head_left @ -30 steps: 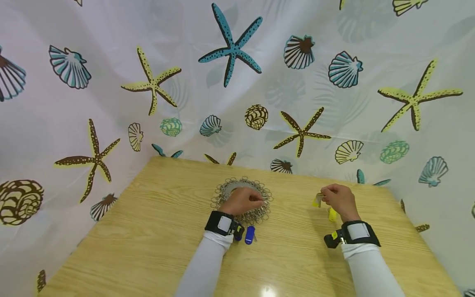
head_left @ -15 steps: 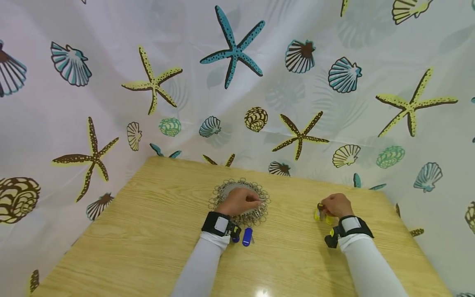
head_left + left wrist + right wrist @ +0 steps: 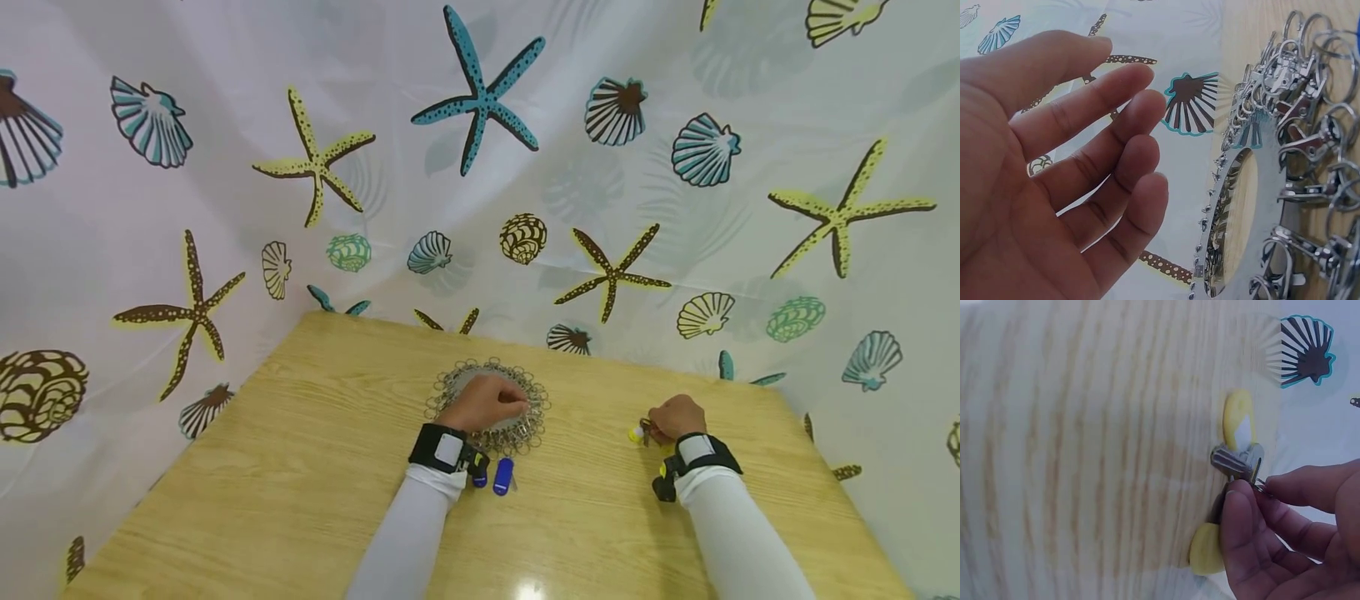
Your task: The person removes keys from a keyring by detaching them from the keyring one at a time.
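Observation:
Near the right of the table, my right hand (image 3: 678, 417) pinches the small ring of a key (image 3: 1235, 461) between thumb and fingertip. A yellow key tag (image 3: 1239, 415) with a white label hangs on that ring, at or just above the wood. Partly behind the fingers lies a second yellow key tag (image 3: 1207, 550). My left hand (image 3: 487, 404) hovers over a flat metal ring (image 3: 1260, 187) edged with several silver clips (image 3: 1310, 140) and split rings. Its fingers are loosely bent and hold nothing, as the left wrist view shows.
Close to the left wrist lie a blue key tag (image 3: 503, 477) with a key and another blue tag (image 3: 480, 480), partly hidden by the wrist camera. A curtain (image 3: 360, 275) printed with starfish and shells surrounds the back and sides of the wooden table (image 3: 300, 467).
My right hand has lowered the key and yellow tag toward the table, over the other yellow tag, which is now hidden in the head view. My left hand has stayed nearly still.

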`<action>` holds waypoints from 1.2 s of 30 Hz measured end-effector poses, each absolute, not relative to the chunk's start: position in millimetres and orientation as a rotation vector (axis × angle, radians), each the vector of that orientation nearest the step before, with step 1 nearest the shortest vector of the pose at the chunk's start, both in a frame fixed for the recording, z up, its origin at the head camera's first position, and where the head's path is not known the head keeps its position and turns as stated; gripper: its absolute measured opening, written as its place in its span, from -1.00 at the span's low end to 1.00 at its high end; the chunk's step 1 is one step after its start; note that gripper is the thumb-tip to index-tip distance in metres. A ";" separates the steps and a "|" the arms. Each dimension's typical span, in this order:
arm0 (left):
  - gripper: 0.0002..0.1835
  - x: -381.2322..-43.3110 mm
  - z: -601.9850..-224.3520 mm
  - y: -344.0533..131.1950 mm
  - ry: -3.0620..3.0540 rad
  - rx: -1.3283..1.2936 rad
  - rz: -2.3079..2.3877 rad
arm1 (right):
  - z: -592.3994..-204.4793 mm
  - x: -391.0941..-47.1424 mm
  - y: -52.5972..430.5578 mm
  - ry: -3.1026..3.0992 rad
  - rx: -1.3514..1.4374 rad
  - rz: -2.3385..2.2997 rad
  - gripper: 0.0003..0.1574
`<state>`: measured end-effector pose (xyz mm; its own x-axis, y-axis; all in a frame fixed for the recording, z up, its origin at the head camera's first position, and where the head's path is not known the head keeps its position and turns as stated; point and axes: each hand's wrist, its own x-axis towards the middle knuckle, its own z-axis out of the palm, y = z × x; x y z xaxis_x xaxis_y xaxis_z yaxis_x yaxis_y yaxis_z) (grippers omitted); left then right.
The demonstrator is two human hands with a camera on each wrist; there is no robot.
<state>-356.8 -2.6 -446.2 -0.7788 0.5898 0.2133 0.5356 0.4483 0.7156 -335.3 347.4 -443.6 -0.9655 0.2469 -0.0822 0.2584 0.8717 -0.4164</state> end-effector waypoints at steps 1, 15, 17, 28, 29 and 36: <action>-0.79 -356.9 -446.1 -2.9 2.615 1.013 1.259 | -443.7 -335.3 347.0 3.012 0.420 -0.675 -0.63; -0.84 -351.2 -440.8 -9.6 2.682 0.991 1.227 | -423.4 -325.2 324.1 3.109 0.308 -0.808 -0.46; -0.84 -349.7 -438.0 -10.7 2.687 1.003 1.223 | -415.9 -323.4 313.9 3.109 0.233 -0.843 -0.47; -0.85 -339.8 -421.1 -18.6 2.686 1.006 1.162 | -417.2 -304.7 223.6 2.999 -0.050 -0.846 -0.52; -0.85 -338.9 -420.5 -19.2 2.689 1.007 1.158 | -420.2 -302.8 214.4 2.990 -0.058 -0.842 -0.49; -0.86 -324.9 -414.5 -20.5 2.765 1.004 1.014 | -441.2 -290.3 162.1 2.947 -0.093 -0.826 -0.39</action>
